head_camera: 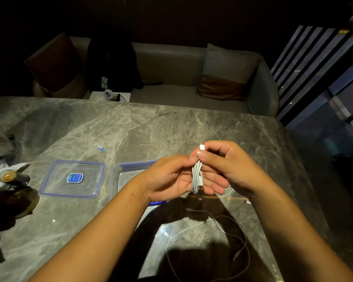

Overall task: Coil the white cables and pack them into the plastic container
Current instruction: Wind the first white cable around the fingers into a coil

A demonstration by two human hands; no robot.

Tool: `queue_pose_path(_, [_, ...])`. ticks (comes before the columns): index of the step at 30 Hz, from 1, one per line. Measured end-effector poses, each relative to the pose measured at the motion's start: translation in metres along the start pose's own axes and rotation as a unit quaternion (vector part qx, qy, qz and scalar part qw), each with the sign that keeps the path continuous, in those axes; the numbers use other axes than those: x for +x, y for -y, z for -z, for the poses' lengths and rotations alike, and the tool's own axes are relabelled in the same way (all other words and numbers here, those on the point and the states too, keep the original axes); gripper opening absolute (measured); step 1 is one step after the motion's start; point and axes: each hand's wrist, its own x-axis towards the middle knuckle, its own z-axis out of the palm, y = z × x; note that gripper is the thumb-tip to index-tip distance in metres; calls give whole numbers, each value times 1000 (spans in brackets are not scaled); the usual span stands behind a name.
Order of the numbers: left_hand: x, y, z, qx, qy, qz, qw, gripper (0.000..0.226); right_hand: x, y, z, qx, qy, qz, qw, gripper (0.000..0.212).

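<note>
Cable bundle (197, 176) is standing long-axis vertical at frame centre, left hand (169, 176) and right hand (226, 165) both pinching it from either side, while plastic container (116, 176) is sitting open on the table (151, 123) directly left of it, nearer the left hand.

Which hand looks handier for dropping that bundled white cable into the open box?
Probably the left hand: it grips the coiled cable and sits right over the open container, while the right hand pinches the plug end, farther to the side.
</note>
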Motion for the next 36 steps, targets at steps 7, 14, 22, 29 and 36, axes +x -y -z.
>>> queue_pose_path(7, [3, 3, -3, 56, -107, -55, 991, 38, -1, -11, -2, 29, -74, 5, 997, 23])
queue_pose_path(14, [11, 3, -7, 99, -270, -107, 952, 23, -3, -20, -11, 57, -155, 2, 986, 21])
queue_pose_path(22, [7, 13, 1, 217, -338, -206, 892, 23, -9, -28, -27, 144, -216, -54, 964, 16])
queue_pose_path(29, [7, 24, 6, 201, -343, -180, 900, 16, -12, -35, -33, 138, -219, -72, 963, 23])
queue_pose_path(36, [4, 21, 2, 202, -335, -146, 909, 13, -9, -39, -23, -27, -295, -4, 955, 28])
